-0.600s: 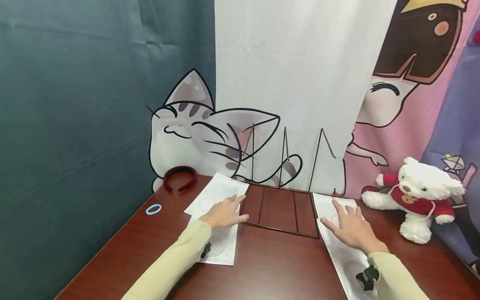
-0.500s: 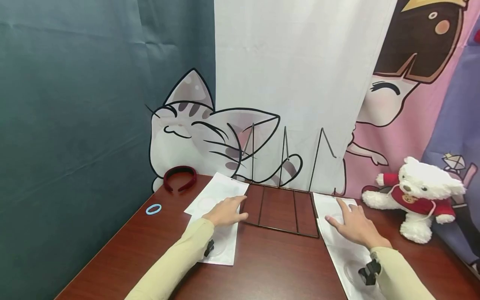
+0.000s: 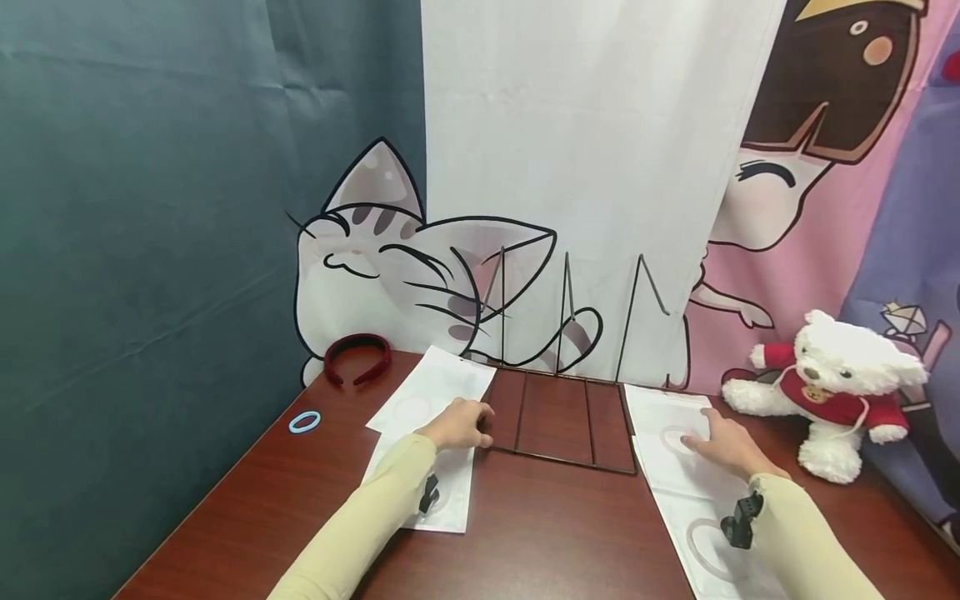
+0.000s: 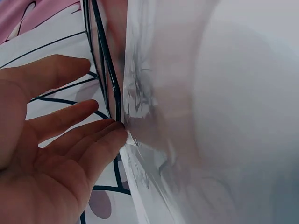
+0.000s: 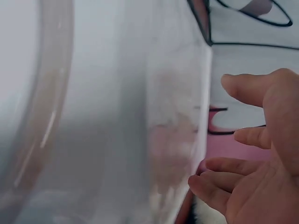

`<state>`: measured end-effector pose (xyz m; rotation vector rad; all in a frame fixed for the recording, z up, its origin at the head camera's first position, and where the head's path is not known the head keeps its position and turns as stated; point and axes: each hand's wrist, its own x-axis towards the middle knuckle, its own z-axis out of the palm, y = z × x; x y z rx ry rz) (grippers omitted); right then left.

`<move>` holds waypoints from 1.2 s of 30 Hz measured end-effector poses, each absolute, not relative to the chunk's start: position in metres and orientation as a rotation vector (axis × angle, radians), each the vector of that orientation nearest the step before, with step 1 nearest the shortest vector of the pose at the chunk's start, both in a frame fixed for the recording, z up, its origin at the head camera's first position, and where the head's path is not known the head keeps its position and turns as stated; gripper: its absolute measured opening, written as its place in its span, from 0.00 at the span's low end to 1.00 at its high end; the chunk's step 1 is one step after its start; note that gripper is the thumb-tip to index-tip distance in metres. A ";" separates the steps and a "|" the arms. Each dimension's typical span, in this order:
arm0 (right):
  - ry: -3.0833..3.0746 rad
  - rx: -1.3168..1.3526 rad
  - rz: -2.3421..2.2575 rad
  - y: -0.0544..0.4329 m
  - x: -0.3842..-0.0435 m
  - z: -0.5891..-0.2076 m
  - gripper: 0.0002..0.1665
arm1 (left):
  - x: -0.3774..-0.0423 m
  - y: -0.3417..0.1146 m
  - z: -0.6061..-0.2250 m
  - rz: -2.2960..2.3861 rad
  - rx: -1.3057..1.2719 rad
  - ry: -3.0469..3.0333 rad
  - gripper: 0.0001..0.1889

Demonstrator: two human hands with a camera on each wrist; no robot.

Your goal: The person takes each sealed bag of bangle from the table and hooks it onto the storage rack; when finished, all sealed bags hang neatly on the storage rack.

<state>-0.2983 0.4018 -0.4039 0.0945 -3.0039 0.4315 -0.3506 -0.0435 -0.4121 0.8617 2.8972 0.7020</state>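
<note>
My left hand (image 3: 459, 423) hovers over or rests on white glossy packets, an upper one (image 3: 433, 379) and a lower one (image 3: 448, 515), at the left. Its fingers are loosely bent and hold nothing; in the left wrist view the little-finger side of the hand (image 4: 60, 130) is close to a packet's edge. On the other side, my right hand (image 3: 733, 450) is above two similar packets, upper (image 3: 652, 417) and lower (image 3: 678, 492), showing pale rings. Relaxed, spread fingers of that hand (image 5: 254, 158) appear in the right wrist view, near a packet (image 5: 112, 93), gripping nothing.
Between the packets lies a dark wire rack (image 3: 591, 421) with several upright hooks rising at the back. A dark red headband (image 3: 358, 340) and light blue ring (image 3: 304, 422) sit left. A white teddy bear (image 3: 828, 392) sits right. Printed curtains hang behind.
Both hands' fingers have gone from outstretched to more bent. The right hand has shifted slightly to the right, exposing more of the packets. The left hand has drawn a little nearer.
</note>
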 end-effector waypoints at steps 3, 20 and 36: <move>-3.041 0.048 0.439 0.408 -0.301 -0.410 0.46 | -0.350 -0.042 -0.414 0.674 0.854 2.906 0.23; -3.059 -0.097 0.525 0.423 -0.311 -0.409 0.52 | -0.348 -0.027 -0.412 0.468 0.807 2.995 0.16; -3.023 -0.226 0.888 0.422 -0.299 -0.400 0.37 | -0.349 -0.026 -0.406 0.417 0.742 3.004 0.15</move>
